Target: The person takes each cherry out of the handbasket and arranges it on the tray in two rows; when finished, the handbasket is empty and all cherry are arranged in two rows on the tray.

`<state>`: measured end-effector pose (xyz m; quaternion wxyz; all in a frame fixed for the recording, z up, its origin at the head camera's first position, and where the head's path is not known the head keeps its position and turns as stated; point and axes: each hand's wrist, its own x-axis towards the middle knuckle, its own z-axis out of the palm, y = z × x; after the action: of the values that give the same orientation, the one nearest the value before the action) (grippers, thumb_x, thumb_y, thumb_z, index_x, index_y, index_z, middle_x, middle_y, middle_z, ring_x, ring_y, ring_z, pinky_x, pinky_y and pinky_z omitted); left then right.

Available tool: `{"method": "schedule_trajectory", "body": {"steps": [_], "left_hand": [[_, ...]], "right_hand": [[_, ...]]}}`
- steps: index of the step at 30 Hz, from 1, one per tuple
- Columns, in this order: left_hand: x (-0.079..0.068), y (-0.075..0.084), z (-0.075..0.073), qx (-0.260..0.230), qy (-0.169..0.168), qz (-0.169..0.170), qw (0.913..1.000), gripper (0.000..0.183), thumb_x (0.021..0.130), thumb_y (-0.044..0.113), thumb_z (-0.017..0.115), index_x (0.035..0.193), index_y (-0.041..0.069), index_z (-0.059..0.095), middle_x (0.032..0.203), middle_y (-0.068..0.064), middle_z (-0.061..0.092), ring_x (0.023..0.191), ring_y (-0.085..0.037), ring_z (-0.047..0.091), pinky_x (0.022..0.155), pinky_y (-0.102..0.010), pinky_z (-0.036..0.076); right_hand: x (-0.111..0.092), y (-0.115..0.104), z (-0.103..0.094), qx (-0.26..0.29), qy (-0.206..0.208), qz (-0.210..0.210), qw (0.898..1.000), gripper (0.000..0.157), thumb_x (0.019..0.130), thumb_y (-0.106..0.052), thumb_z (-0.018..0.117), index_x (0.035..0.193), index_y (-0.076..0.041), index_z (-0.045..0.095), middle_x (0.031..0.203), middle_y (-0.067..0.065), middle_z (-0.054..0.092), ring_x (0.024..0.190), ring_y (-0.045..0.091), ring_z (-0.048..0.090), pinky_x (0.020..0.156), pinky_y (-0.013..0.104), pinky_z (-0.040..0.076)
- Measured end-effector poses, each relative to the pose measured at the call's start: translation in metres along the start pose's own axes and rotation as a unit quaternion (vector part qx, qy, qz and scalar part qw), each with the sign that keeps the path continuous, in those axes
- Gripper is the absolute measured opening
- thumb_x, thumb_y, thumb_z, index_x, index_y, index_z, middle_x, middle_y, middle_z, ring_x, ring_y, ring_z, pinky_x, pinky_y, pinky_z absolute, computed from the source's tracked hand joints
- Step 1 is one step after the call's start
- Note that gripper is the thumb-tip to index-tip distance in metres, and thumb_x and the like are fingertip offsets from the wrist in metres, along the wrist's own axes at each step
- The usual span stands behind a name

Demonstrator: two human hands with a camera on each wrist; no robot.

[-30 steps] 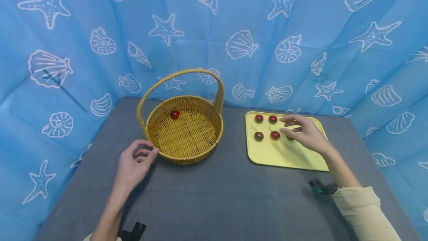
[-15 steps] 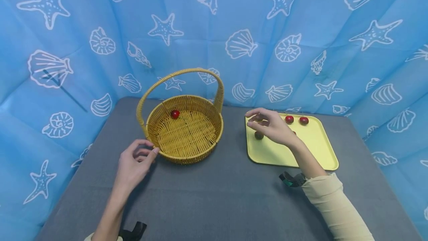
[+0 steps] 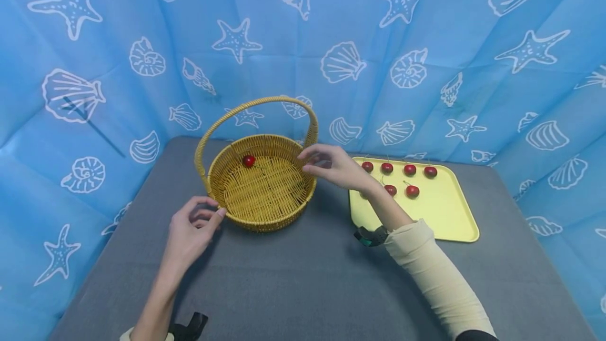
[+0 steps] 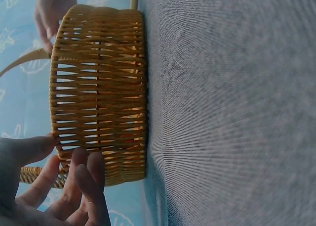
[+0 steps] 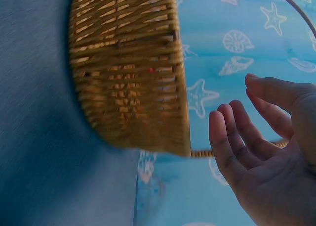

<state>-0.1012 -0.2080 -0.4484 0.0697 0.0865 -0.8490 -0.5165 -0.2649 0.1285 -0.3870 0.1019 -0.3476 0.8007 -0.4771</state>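
A round woven wicker basket (image 3: 265, 222) with a tall arched handle stands on the table. My left hand (image 3: 191, 230) pinches its near-left rim beside the handle's foot, thumb (image 4: 32, 149) on top and the other fingers loosely bent along the outer wall. One red cherry (image 3: 248, 161) lies inside near the back left. My right hand (image 3: 333, 166) hovers over the basket's right rim by the other handle foot. Its fingers (image 5: 229, 137) are loosely bent, thumb near the index fingertip, with nothing visible between them.
A yellow tray (image 3: 440, 220) lies to the right, bearing several cherries (image 3: 412, 191) with stems, set in two rows. My right forearm crosses over its left part. Grey cloth (image 3: 284, 288) covers the table. A blue seashell-print curtain (image 3: 303, 41) hangs behind and at the sides.
My right hand has moved left from over the tray to the basket's right rim, uncovering most of the cherries. My left hand and the basket have stayed in place.
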Motion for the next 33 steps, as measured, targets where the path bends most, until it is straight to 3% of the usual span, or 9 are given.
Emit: {"method": "schedule_trajectory", "body": {"steps": [7,14,18,24,29,33], "left_hand": [[0.0,-0.001,0.001,0.004,0.005,0.008,0.9999,0.03,0.104,0.032,0.076,0.124,0.011,0.066,0.103,-0.023,0.081,0.074,-0.026,0.078,0.059,-0.029,0.058],[0.0,-0.002,0.001,0.008,0.006,0.005,0.9999,0.031,0.104,0.032,0.076,0.125,0.011,0.066,0.103,-0.022,0.081,0.074,-0.027,0.078,0.059,-0.029,0.058],[0.0,-0.002,0.001,0.009,0.006,0.001,0.9999,0.031,0.104,0.032,0.076,0.125,0.011,0.066,0.103,-0.022,0.081,0.074,-0.026,0.077,0.058,-0.029,0.057],[0.0,-0.001,0.002,0.01,0.007,0.007,0.9999,0.031,0.104,0.032,0.076,0.124,0.01,0.066,0.102,-0.022,0.081,0.073,-0.027,0.077,0.057,-0.029,0.057],[0.0,-0.001,0.002,0.011,0.008,0.006,0.9999,0.03,0.104,0.032,0.076,0.123,0.011,0.066,0.101,-0.021,0.081,0.073,-0.025,0.077,0.058,-0.029,0.057],[0.0,0.0,0.002,0.006,0.006,0.003,1.0,0.031,0.104,0.033,0.076,0.124,0.011,0.066,0.102,-0.022,0.081,0.073,-0.022,0.076,0.058,-0.028,0.057]], "right_hand": [[0.044,-0.006,0.01,-0.03,-0.042,-0.031,0.998,0.027,0.103,-0.008,0.072,0.129,0.0,0.072,0.124,0.02,0.077,0.11,0.029,0.076,0.102,0.042,0.061],[0.08,-0.01,0.015,-0.038,-0.083,0.006,0.996,0.027,0.106,-0.013,0.069,0.131,-0.003,0.071,0.126,0.017,0.077,0.097,0.02,0.075,0.092,0.043,0.064],[0.093,-0.009,0.022,-0.017,-0.101,0.032,0.994,0.026,0.107,-0.013,0.068,0.131,-0.003,0.071,0.129,0.017,0.075,0.102,0.027,0.076,0.088,0.038,0.065],[0.107,-0.001,0.034,0.041,-0.098,0.07,0.992,0.03,0.108,-0.009,0.064,0.135,0.004,0.066,0.134,0.028,0.07,0.117,0.047,0.07,0.102,0.059,0.06],[0.119,0.006,0.044,0.076,-0.086,0.106,0.988,0.033,0.107,-0.006,0.063,0.137,0.008,0.064,0.131,0.035,0.068,0.112,0.045,0.07,0.104,0.056,0.06],[0.126,0.011,0.055,0.119,-0.07,0.119,0.983,0.032,0.109,-0.007,0.063,0.136,0.01,0.064,0.128,0.038,0.067,0.113,0.049,0.068,0.106,0.062,0.057]]}}
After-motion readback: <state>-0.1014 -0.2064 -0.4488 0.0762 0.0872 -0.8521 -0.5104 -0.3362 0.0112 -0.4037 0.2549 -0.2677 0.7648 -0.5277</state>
